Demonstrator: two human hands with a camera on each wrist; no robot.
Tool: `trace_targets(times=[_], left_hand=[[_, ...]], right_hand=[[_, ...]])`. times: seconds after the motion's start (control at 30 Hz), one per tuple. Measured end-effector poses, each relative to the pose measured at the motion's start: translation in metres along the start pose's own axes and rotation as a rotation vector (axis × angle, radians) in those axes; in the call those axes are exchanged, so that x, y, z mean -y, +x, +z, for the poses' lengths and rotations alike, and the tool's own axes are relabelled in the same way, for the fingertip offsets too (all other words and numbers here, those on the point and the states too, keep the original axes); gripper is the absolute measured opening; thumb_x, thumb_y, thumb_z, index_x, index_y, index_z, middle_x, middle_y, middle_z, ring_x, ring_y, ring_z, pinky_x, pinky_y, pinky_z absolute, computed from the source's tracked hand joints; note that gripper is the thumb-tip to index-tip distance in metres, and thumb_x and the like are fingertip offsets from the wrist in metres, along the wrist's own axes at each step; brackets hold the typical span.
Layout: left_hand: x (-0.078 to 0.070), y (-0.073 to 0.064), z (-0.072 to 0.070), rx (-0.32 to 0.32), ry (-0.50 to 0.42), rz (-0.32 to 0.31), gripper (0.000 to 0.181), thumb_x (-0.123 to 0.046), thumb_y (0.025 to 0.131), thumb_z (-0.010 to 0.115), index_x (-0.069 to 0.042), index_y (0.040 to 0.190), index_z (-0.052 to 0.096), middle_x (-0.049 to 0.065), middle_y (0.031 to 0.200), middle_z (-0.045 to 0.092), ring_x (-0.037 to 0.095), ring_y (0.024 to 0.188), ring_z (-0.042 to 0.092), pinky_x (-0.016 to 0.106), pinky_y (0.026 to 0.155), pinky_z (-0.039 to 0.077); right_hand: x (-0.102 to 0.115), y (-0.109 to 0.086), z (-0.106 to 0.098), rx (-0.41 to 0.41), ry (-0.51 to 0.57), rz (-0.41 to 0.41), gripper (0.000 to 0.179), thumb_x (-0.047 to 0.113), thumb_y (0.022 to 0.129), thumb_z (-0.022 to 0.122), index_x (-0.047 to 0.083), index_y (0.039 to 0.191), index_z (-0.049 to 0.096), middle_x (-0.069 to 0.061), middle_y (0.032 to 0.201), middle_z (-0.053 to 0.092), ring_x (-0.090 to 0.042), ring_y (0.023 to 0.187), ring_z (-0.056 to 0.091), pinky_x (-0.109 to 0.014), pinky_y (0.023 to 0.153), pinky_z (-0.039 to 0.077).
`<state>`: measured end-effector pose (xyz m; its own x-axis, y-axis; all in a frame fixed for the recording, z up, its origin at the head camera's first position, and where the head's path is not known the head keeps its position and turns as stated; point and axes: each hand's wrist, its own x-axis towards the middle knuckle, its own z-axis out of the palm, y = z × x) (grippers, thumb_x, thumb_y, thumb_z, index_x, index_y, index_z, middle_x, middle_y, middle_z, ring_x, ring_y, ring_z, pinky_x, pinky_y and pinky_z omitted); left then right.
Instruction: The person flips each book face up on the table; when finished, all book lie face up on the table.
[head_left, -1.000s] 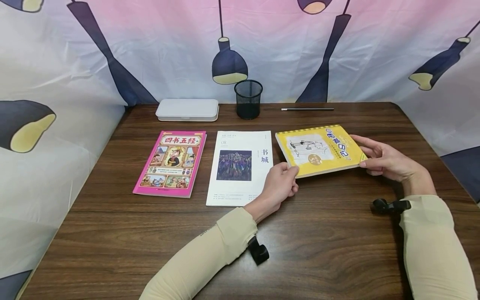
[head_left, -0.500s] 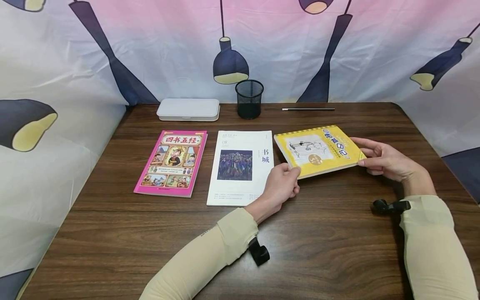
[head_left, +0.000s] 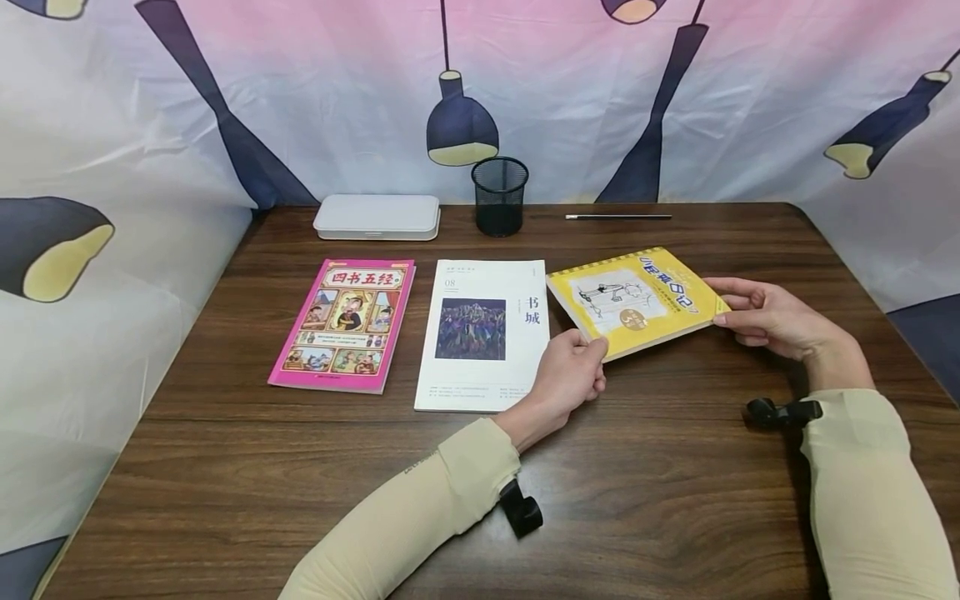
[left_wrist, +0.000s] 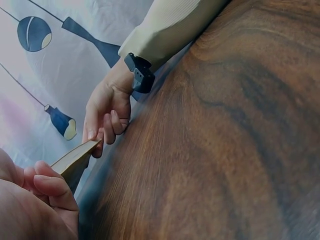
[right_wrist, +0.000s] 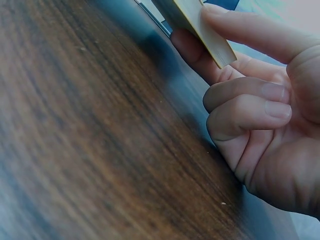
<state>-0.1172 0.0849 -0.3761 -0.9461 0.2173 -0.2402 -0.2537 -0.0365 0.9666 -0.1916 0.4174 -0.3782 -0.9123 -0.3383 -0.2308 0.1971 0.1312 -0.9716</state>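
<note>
A yellow book (head_left: 637, 300) with a line drawing on its cover is held between both hands, raised off the table and turned at a slant. The left hand (head_left: 566, 375) pinches its near left corner, thumb on top. At the right end, the right hand (head_left: 787, 325) grips the near corner with the thumb above and fingers beneath. The right wrist view shows the book's page edge (right_wrist: 200, 27) between thumb and fingers, the other fingers curled. A white magazine (head_left: 480, 333) lies left of the yellow book, its lower right corner partly hidden by the left hand.
A pink book (head_left: 341, 325) lies flat left of the magazine. Along the back of the wooden table (head_left: 300, 483) are a white case (head_left: 377, 218), a black mesh pen holder (head_left: 500, 200) and a thin pencil (head_left: 618, 217). Patterned cloth hangs behind.
The yellow book has turned a little counterclockwise in both hands. The left hand has shifted slightly right and nearer the viewer. The other objects have stayed in place.
</note>
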Motion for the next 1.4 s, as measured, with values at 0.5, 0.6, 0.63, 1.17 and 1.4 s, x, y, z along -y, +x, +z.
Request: trace_targets(times=[0.5, 0.6, 0.63, 1.17, 1.4], left_hand=[[0.004, -0.003, 0.003, 0.049, -0.029, -0.045, 0.018, -0.016, 0.105, 0.061, -0.012, 0.092, 0.051, -0.002, 0.063, 0.056, 0.007, 0.053, 0.053, 0.017, 0.047, 0.043], [0.005, -0.004, 0.004, 0.061, -0.025, -0.053, 0.015, -0.015, 0.105, 0.064, -0.011, 0.095, 0.052, -0.002, 0.064, 0.056, 0.007, 0.053, 0.053, 0.017, 0.046, 0.043], [0.005, -0.004, 0.005, 0.061, -0.021, -0.055, 0.015, -0.015, 0.104, 0.065, -0.011, 0.096, 0.053, -0.002, 0.064, 0.056, 0.007, 0.053, 0.053, 0.017, 0.046, 0.043], [0.010, -0.006, 0.007, 0.059, 0.048, -0.057, 0.016, -0.014, 0.104, 0.067, -0.012, 0.098, 0.052, -0.003, 0.064, 0.057, 0.006, 0.050, 0.051, 0.018, 0.044, 0.043], [0.011, -0.007, 0.010, 0.069, 0.047, -0.072, 0.016, -0.012, 0.104, 0.066, -0.011, 0.098, 0.052, -0.001, 0.066, 0.059, 0.007, 0.050, 0.054, 0.018, 0.042, 0.045]], right_hand=[[0.001, 0.001, 0.000, -0.063, -0.019, 0.020, 0.045, -0.005, 0.102, 0.062, 0.032, 0.128, 0.068, 0.008, 0.112, 0.081, -0.019, 0.052, 0.023, -0.036, 0.051, 0.015], [0.002, 0.001, 0.000, -0.076, -0.034, 0.025, 0.044, -0.003, 0.103, 0.063, 0.034, 0.127, 0.069, 0.010, 0.111, 0.080, -0.021, 0.053, 0.017, -0.034, 0.050, 0.016], [0.002, 0.001, 0.000, -0.081, -0.035, 0.028, 0.043, -0.002, 0.103, 0.063, 0.034, 0.127, 0.069, 0.010, 0.111, 0.081, -0.021, 0.052, 0.018, -0.033, 0.049, 0.017], [0.001, 0.003, 0.003, -0.091, -0.004, 0.017, 0.035, 0.003, 0.105, 0.062, 0.031, 0.123, 0.072, 0.011, 0.100, 0.080, -0.022, 0.053, 0.020, -0.036, 0.052, 0.015], [0.002, 0.004, 0.005, -0.059, 0.063, -0.007, 0.036, -0.001, 0.105, 0.059, 0.025, 0.129, 0.069, 0.006, 0.104, 0.081, -0.027, 0.060, 0.014, -0.037, 0.056, 0.013]])
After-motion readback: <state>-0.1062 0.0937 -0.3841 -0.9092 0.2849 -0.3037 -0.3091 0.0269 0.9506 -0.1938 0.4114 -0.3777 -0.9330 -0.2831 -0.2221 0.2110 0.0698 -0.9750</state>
